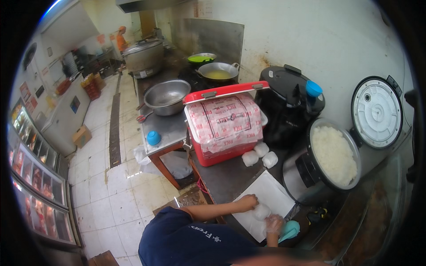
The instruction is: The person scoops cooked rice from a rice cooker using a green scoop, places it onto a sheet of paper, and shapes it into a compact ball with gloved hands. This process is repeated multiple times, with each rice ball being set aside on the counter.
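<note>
My left hand [249, 203], bare with fingers curled, grips the upper left edge of a white paper-wrapped bundle [262, 212]. My right hand [275, 223], in a clear plastic glove, holds the bundle's lower right side. The bundle rests on a stack of white paper sheets [276, 191] on the dark counter. Beside my right hand lies a turquoise plastic scoop [290, 230]. Farther up the counter, three finished white bundles [261, 149] sit against a red cooler box [213, 151]. Printed pink wrapping sheets [229, 119] hang over the cooler's front, under its tilted lid.
Right of the paper stands an open rice cooker [299, 186] full of white rice [333, 155]. Behind it is a black cooker [286, 109] with a blue bowl [314, 88]. A steel basin [167, 96], scissors [145, 117] and a wok [218, 71] stand farther left. A person [121, 40] is far back.
</note>
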`<action>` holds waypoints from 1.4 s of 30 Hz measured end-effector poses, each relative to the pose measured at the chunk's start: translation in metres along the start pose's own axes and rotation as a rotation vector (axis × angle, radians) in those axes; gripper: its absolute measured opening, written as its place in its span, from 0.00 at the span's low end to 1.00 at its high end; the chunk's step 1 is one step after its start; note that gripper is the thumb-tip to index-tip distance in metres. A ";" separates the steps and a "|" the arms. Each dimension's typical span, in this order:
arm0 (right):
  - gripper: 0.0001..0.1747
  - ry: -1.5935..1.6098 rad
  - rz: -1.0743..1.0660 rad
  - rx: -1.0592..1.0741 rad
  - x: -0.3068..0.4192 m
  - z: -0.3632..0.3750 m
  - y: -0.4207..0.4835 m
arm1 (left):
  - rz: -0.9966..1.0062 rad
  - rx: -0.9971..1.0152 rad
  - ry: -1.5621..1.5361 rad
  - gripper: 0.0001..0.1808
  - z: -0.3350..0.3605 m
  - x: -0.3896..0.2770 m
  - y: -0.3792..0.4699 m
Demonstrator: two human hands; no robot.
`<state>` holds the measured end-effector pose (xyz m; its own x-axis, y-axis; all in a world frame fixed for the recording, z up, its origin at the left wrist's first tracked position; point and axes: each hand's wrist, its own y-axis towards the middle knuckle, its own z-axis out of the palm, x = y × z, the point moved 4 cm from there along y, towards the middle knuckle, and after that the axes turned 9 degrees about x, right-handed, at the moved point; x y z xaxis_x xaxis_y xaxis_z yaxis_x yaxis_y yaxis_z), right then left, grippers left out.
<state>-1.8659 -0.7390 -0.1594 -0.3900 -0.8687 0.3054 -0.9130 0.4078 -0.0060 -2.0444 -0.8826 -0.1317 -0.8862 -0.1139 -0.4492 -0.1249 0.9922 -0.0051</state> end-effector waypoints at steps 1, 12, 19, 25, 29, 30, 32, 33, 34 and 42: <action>0.11 -0.027 0.044 -0.028 0.006 0.004 -0.007 | -0.051 -0.020 -0.054 0.21 0.007 0.000 -0.003; 0.09 0.208 0.012 -0.542 0.045 0.012 -0.043 | -0.169 -0.147 -0.306 0.35 0.016 -0.029 -0.041; 0.23 1.168 0.445 -0.084 -0.002 0.056 0.006 | -0.264 -0.363 -0.850 0.29 0.022 -0.036 -0.032; 0.34 0.763 0.560 0.059 0.025 0.013 0.006 | 0.107 -0.196 -0.515 0.31 0.007 -0.054 -0.028; 0.25 1.819 0.675 -0.013 0.078 0.021 0.001 | 0.050 -0.257 -0.647 0.29 -0.014 -0.044 -0.044; 0.22 2.028 0.571 -0.043 0.090 0.021 0.006 | -0.004 -0.299 -0.680 0.30 -0.016 -0.049 -0.049; 0.22 2.162 0.546 0.157 0.106 0.027 0.018 | -0.067 -0.421 -0.662 0.31 -0.026 -0.059 -0.059; 0.22 2.239 0.539 0.271 0.112 0.029 0.029 | -0.045 -0.489 -0.607 0.32 -0.034 -0.065 -0.067; 0.27 2.137 0.532 0.426 0.116 0.032 0.043 | -0.026 -0.558 -0.552 0.32 -0.043 -0.068 -0.075; 0.69 1.064 0.462 -0.259 0.115 0.044 0.213 | -0.456 -0.449 -1.221 0.22 -0.060 0.007 -0.128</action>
<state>-2.1106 -0.7648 -0.1673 -0.2695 -0.0038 0.9630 -0.6126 0.7722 -0.1684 -2.0616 -1.0139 -0.0803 0.1927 -0.0727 -0.9786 -0.6343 0.7517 -0.1807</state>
